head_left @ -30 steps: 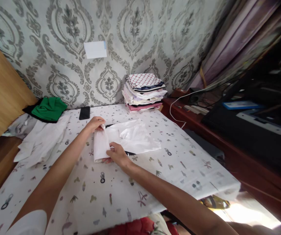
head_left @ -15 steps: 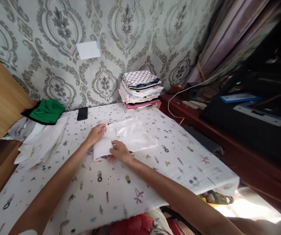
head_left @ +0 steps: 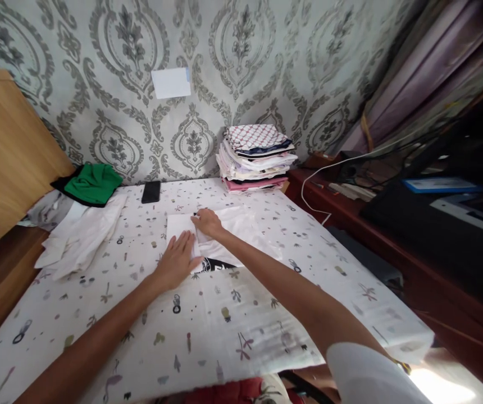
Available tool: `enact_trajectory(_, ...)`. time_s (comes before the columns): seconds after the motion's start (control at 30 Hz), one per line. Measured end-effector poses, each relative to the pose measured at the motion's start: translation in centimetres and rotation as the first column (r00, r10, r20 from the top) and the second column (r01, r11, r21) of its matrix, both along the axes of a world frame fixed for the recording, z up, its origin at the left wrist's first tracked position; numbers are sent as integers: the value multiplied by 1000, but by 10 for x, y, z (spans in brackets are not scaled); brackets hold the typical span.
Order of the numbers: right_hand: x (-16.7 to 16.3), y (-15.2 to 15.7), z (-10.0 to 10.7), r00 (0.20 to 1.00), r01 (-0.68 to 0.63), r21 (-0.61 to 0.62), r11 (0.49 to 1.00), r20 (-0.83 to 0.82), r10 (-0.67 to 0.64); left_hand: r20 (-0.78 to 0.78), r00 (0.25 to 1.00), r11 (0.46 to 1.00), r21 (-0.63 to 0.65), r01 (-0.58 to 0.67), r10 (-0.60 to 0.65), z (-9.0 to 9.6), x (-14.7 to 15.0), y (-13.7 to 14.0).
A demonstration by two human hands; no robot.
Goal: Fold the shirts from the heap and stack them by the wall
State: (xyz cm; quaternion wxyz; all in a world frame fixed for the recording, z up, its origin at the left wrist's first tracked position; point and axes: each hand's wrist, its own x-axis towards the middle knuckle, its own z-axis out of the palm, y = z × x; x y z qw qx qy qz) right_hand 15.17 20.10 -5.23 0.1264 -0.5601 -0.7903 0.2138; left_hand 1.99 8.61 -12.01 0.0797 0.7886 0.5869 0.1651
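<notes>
A partly folded white garment (head_left: 244,227) lies on the patterned sheet, with a black printed area showing at its near edge. My left hand (head_left: 177,259) rests flat over the folded left part, fingers stretched out and slightly apart. At the garment's far edge, my right hand (head_left: 208,222) has its fingers closed on the cloth, beside a small dark bit of fabric. My right forearm hides part of the garment's right side.
A tall stack of folded clothes (head_left: 258,160) stands against the wall. A black phone (head_left: 151,192), a green garment (head_left: 94,185) and loose white clothes (head_left: 85,241) lie to the left. A white cable (head_left: 304,191) hangs over the red-brown furniture (head_left: 329,196) at right.
My left hand has moved from the far left edge down onto the folded part and opened flat. My right hand has gone from the near edge to the far edge. The view has shifted left.
</notes>
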Motion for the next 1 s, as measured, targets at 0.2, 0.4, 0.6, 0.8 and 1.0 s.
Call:
enact_trajectory(0.2, -26, 24, -16, 997, -41, 65, 997, 67, 36, -98, 995, 998, 55, 34, -28, -8, 12, -9)
enact_trajectory(0.4, -16, 9, -14, 999, -16, 146, 989, -36, 21, 149, 988, 998, 45, -33, 26, 1, -5, -10)
enact_trajectory(0.6, -30, -17, -32, 903, 36, 100, 994, -430, 11, 676, 539, 856, -306, -416, 503, 19, -45, 19)
enact_trajectory(0.8, -41, -30, -42, 872, 133, -24, 991, -473, -128, 678, 231, 712, -693, -116, 698, 47, -44, 30)
enact_trajectory(1.0, -16, -20, -43, 740, 201, -12, 979, -653, -160, 723, 192, 744, -666, -62, 663, 51, -27, 31)
